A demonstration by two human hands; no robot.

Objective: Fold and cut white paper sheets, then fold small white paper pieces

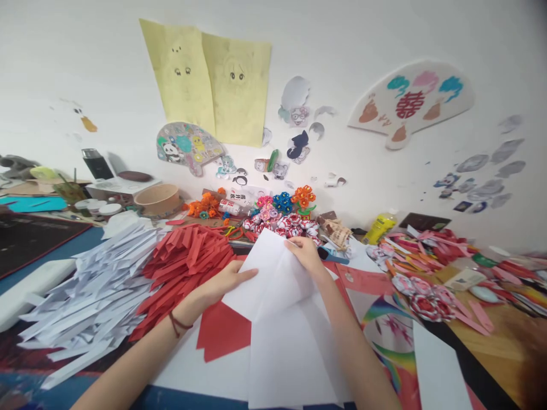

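White paper (267,279) is held up over the middle of the desk (498,356) in the head view, tilted above a larger white sheet (294,364). A crease seems to be carried down its middle. Its left edge is pinched by the left hand (236,277), the thumb laid flat on top and the other fingers hidden beneath. By the right hand (305,254), the far right edge is gripped with bent fingertips; its thumb cannot be made out.

Very little weight is to be expected. Flat, the paper is likely to be floppy and smooth enough to slide; along a fold it should be stiffer. It could be creased or torn by a hard squeeze, so it is best taken lightly by opposite edges.

A red paper piece (224,334) is seen just beside it, with red strips (188,265) and white strips (96,285) heaped farther left.
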